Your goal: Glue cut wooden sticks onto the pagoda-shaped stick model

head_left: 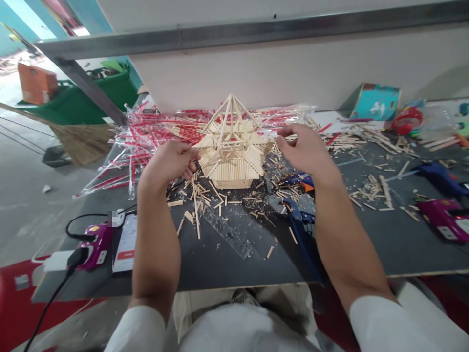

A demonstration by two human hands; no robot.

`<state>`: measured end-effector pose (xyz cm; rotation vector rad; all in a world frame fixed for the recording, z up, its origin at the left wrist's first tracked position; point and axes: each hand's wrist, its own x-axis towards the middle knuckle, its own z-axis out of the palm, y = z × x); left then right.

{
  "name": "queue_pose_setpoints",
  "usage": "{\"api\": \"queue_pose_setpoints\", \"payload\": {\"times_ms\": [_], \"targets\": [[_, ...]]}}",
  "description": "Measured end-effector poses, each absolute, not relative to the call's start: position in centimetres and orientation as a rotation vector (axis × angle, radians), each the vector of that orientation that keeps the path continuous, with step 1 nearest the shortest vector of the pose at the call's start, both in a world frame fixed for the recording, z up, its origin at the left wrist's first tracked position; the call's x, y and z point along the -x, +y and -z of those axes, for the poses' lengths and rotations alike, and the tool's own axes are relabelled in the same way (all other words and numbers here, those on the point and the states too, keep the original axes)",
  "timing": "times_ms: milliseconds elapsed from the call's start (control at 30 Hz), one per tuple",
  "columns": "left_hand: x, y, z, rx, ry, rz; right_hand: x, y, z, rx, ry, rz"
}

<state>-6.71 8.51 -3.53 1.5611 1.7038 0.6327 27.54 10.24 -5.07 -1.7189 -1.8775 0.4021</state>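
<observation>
A pavilion-like model made of thin wooden sticks stands upright on the dark table, with a flared lower roof and an open pointed frame on top. My left hand is at its left roof edge, fingers curled in and seemingly pinching that edge. On the opposite side, my right hand is beside the right roof edge, its thumb and bent forefinger apart; no held thing shows in it. A clear plastic ruler lies in front of the model. Loose sticks are scattered around the base.
Red-and-clear plastic wrappers pile up behind and left. A blue glue gun lies near my right forearm, another blue glue gun farther right. Purple power strips and a phone sit on the table. A metal rail crosses behind.
</observation>
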Motion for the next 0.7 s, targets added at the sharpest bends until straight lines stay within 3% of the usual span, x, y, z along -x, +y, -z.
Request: {"api": "queue_pose_setpoints", "payload": {"times_ms": [233, 367, 700], "targets": [[7.3, 9.3, 4.6, -1.436, 1.631, -0.455, -26.6, 12.2, 8.6, 1.526, -1.837, -0.841], [7.3, 9.8, 5.3, -1.57, 1.6, -0.187, -25.8, 12.4, 9.4, 1.5, -1.786, -0.856], [7.0, 10.4, 5.8, -1.477, 1.381, -0.545, -26.1, 10.9, 6.6, 1.504, -1.667, -1.058]]}}
